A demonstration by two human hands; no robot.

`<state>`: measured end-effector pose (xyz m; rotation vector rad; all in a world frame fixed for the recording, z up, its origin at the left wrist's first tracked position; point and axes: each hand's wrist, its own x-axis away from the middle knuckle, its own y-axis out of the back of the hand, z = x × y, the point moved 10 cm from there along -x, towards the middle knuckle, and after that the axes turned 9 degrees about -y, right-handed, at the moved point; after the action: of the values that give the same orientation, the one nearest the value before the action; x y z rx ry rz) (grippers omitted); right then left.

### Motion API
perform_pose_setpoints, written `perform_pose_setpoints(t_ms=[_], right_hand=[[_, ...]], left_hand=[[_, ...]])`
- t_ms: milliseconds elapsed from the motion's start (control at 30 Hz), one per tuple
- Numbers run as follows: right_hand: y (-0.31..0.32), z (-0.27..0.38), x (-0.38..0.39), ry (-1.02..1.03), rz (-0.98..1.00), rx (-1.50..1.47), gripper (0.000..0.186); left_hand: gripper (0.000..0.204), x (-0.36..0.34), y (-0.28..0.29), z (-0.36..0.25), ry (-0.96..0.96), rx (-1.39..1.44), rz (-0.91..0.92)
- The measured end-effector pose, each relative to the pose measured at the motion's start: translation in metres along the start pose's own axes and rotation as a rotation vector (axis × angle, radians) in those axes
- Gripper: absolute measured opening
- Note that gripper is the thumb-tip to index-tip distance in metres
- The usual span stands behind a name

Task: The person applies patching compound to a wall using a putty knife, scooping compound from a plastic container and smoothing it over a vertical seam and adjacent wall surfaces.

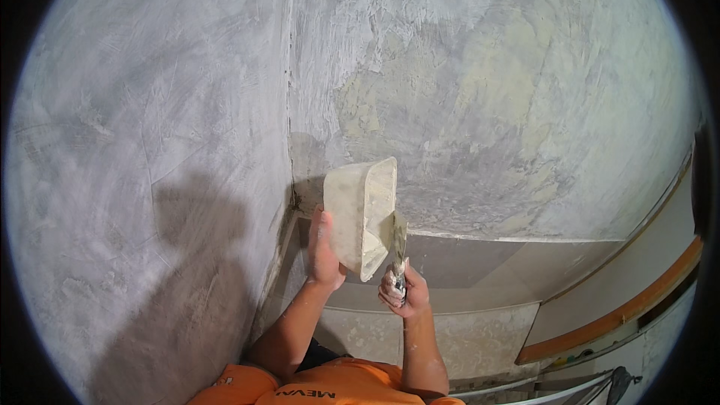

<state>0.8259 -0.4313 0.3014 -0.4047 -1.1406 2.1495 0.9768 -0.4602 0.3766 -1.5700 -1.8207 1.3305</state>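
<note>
My left hand grips a cream plastic tub by its outer side, with the tub tipped so its mouth faces right. Pale filler coats the inside of the tub. My right hand is closed around the dark handle of a putty knife. The knife's blade points up and stands at the tub's rim, smeared with filler. White smears show on the fingers of the right hand.
Two plastered walls meet at a corner; the right wall has patchy yellowish and grey areas. Grey panels run below it. A wood-edged board curves at the right, and metal bars lie low right.
</note>
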Motion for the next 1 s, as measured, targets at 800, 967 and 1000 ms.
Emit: perform_pose_setpoints(t_ms=[800, 967, 1000], right_hand=[[-0.002, 0.018, -0.005, 0.074, -0.298, 0.021, 0.046], [-0.010, 0.014, -0.005, 0.001, -0.280, -0.022, 0.044], [-0.009, 0.016, -0.005, 0.005, -0.283, -0.024, 0.044]], left_hand=[[0.056, 0.009, -0.028, -0.025, -0.351, -0.424, 0.176], [0.057, 0.009, -0.026, -0.025, -0.370, -0.437, 0.199], [0.057, 0.009, -0.026, -0.024, -0.366, -0.429, 0.190]])
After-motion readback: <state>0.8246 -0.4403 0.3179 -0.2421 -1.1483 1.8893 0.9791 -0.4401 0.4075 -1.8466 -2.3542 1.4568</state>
